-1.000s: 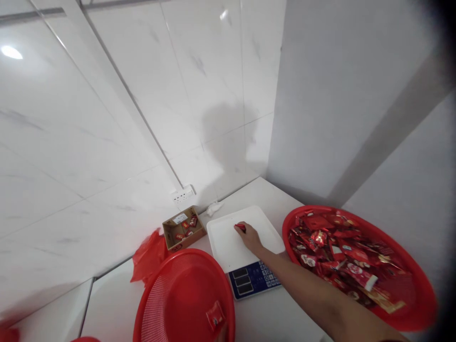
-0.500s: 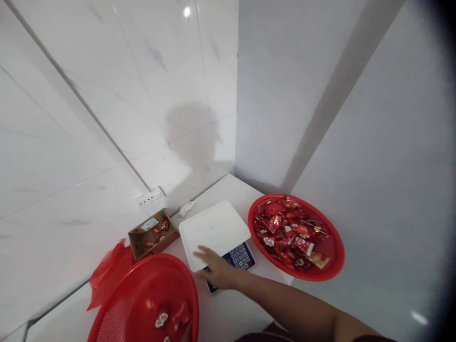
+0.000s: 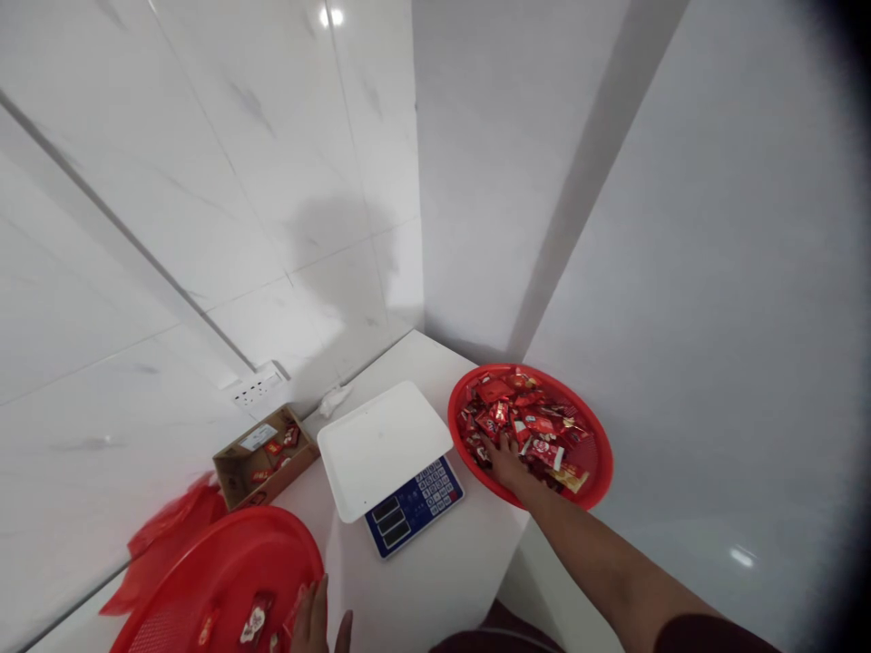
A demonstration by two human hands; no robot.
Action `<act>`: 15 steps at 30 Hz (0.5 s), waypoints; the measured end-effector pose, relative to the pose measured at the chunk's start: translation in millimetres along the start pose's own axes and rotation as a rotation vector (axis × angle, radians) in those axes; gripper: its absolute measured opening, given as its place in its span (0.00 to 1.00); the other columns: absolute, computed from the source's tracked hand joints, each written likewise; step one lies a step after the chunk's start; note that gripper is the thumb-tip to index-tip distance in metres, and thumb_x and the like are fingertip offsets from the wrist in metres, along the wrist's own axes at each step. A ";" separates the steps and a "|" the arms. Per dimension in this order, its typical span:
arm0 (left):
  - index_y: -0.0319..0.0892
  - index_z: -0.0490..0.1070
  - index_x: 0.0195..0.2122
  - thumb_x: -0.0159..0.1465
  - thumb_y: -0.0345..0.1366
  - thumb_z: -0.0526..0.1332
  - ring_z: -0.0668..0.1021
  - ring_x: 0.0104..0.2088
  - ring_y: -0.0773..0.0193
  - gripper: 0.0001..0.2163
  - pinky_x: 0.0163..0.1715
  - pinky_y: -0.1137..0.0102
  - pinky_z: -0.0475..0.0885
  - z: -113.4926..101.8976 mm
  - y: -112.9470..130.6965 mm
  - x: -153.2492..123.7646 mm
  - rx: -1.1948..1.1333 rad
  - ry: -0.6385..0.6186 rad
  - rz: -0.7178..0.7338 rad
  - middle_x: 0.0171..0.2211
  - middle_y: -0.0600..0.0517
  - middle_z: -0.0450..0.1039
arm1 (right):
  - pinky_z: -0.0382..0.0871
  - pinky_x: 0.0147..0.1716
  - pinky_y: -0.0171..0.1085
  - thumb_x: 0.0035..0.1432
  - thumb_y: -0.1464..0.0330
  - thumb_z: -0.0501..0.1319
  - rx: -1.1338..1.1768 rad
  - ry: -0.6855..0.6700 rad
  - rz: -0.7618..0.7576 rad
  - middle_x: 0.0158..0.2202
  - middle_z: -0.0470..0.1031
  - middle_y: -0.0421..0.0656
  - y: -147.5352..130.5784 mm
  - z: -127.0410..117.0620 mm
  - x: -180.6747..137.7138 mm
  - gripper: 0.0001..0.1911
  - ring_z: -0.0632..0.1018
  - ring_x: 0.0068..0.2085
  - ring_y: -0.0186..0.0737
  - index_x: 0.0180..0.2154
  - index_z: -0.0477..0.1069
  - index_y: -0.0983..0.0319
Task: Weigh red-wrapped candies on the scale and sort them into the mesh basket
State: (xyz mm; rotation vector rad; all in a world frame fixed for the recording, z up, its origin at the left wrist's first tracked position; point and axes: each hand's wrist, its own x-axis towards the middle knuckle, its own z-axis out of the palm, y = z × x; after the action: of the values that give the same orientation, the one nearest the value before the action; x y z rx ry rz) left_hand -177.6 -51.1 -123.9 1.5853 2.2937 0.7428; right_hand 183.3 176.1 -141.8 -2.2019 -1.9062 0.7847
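My right hand [image 3: 504, 461] reaches into the red plastic basket [image 3: 605, 472] on the right, its fingers spread on the small red wrapped packets [image 3: 500, 413] heaped there. No packet shows lifted in it. At the bottom edge, my left hand [image 3: 314, 621] is by the rim of another red basket [image 3: 224, 535], fingers pointing up and thumb apart. A few red packets [image 3: 255, 621] lie inside that basket, close to those fingers. The lower part of my left hand is cut off by the frame.
Between the baskets stands a weighing scale with a white tray [image 3: 385, 444] and a blue keypad panel [image 3: 415, 508]. An open cardboard box [image 3: 286, 476] with several red packets sits by the wall socket [image 3: 255, 390]. Red plastic bag [image 3: 170, 544] lies behind the left basket. Walls meet behind the white table [image 3: 422, 589].
My right hand has moved from over the scale rightward into the right basket. My left hand shows more now, at the left basket's rim. The view has shifted right.
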 end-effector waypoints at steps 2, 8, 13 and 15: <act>0.41 0.64 0.48 0.55 0.43 0.51 0.64 0.55 0.49 0.21 0.54 0.55 0.60 5.5 8.0 2.8 0.018 0.006 0.027 0.50 0.43 0.67 | 0.55 0.45 0.62 0.41 0.74 0.62 0.097 0.050 -0.011 0.60 0.51 0.56 0.0 -1.8 0.9 0.36 0.50 0.59 0.67 0.55 0.59 0.56; 0.41 0.64 0.49 0.58 0.41 0.49 0.56 0.60 0.50 0.19 0.56 0.53 0.56 4.0 39.6 3.3 0.116 0.037 0.052 0.56 0.43 0.61 | 0.63 0.45 0.48 0.42 0.76 0.60 0.324 0.087 -0.038 0.39 0.73 0.51 18.9 -20.4 3.7 0.14 0.73 0.43 0.50 0.35 0.71 0.64; 0.40 0.64 0.49 0.59 0.42 0.49 0.56 0.59 0.51 0.20 0.56 0.53 0.56 -1.9 51.0 4.3 0.064 -0.015 0.074 0.55 0.41 0.60 | 0.72 0.30 0.39 0.45 0.66 0.62 0.622 0.131 0.062 0.28 0.74 0.40 23.8 -38.5 -6.4 0.12 0.76 0.30 0.38 0.35 0.67 0.61; 0.39 0.64 0.49 0.59 0.42 0.49 0.56 0.60 0.51 0.20 0.56 0.53 0.56 -3.9 61.4 6.9 0.017 -0.056 0.075 0.55 0.41 0.60 | 0.72 0.24 0.34 0.44 0.65 0.63 0.900 0.132 0.140 0.29 0.74 0.38 19.2 -50.5 -10.0 0.16 0.76 0.27 0.35 0.37 0.65 0.61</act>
State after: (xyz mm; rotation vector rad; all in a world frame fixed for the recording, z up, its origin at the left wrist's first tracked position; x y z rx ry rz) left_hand -133.4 -28.8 -86.9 1.6862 2.2176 0.6894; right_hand 222.7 174.8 -103.6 -1.7362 -1.0112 1.1771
